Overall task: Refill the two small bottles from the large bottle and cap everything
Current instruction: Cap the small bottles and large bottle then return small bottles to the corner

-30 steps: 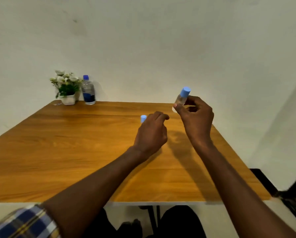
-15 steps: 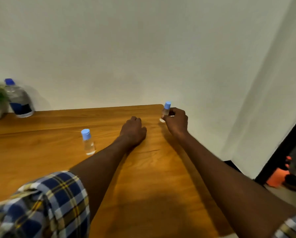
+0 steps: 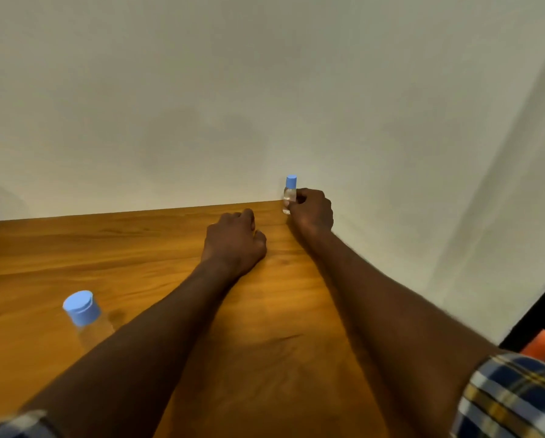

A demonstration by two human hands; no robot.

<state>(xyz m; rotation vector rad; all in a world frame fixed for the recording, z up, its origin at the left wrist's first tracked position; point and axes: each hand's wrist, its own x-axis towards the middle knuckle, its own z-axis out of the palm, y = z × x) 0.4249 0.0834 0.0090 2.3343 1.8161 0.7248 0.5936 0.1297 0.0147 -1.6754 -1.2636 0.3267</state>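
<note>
- The right hand (image 3: 312,211) has its grip pinching a small bottle (image 3: 289,197) at the far edge of the counter (image 3: 170,248), just right of the frame's middle.
- That bottle stands up, blue cap (image 3: 291,181) on, with clear liquid inside.
- The left hand (image 3: 234,241) rests curled on the counter, holding nothing.
- A second small bottle (image 3: 86,317), capped blue, stands at lower left.

Hidden, cropped and blurred parts

The lower body of the near small bottle (image 3: 89,327) is covered by the left forearm, and its clear wall is smeared by blur. The far small bottle (image 3: 289,196) is partly masked by the fingers of the right hand (image 3: 312,210); its fill level cannot be read. The left hand's (image 3: 234,241) fingertips are tucked out of sight. The counter (image 3: 75,248) is cropped at left and bottom.
</note>
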